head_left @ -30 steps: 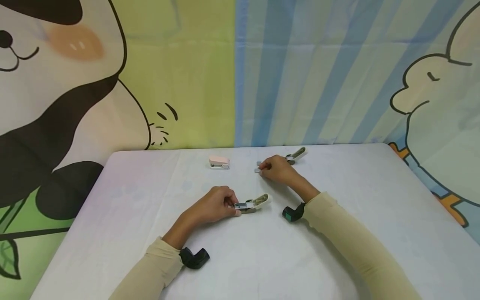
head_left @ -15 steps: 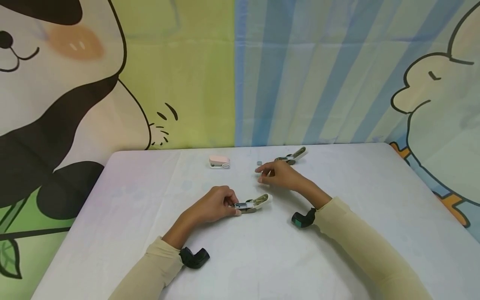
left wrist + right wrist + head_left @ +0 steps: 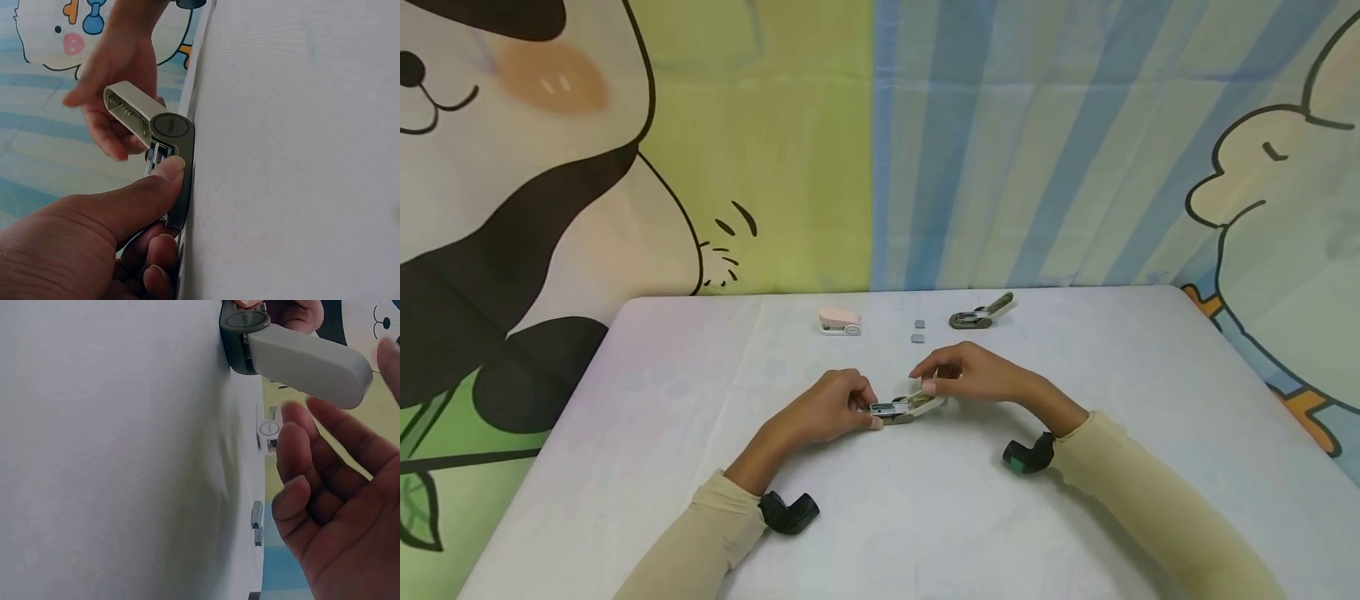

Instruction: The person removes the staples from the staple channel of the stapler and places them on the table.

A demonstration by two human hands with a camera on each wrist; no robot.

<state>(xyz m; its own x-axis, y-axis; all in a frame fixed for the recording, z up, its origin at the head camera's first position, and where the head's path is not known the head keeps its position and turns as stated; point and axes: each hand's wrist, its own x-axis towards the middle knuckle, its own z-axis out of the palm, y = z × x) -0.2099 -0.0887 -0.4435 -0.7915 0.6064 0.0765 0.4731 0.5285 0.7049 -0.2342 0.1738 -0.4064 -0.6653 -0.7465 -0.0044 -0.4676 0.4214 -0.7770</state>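
My left hand point(image 3: 823, 410) pinches the base of a small stapler point(image 3: 895, 411) on the white table, thumb on its side near the front end. The stapler's pale cover point(image 3: 134, 109) is swung up, baring the metal staple channel point(image 3: 156, 156). Around the raised cover is my right hand point(image 3: 981, 372), its fingers loosely bent and spread. In the right wrist view those fingers point(image 3: 294, 450) stand close by the cover's end with nothing held. Two small grey staple strips point(image 3: 918, 338) lie side by side beyond the hands.
A closed pink stapler point(image 3: 839, 322) stands toward the table's back edge, left of the strips. Right of them is another stapler point(image 3: 973, 318) with its cover raised. A cartoon-printed cloth point(image 3: 790, 167) hangs behind the table point(image 3: 880, 525).
My right hand has left a grey staple strip at the back and come toward me, to the held stapler's raised cover. My left hand keeps its pinch in the same place.
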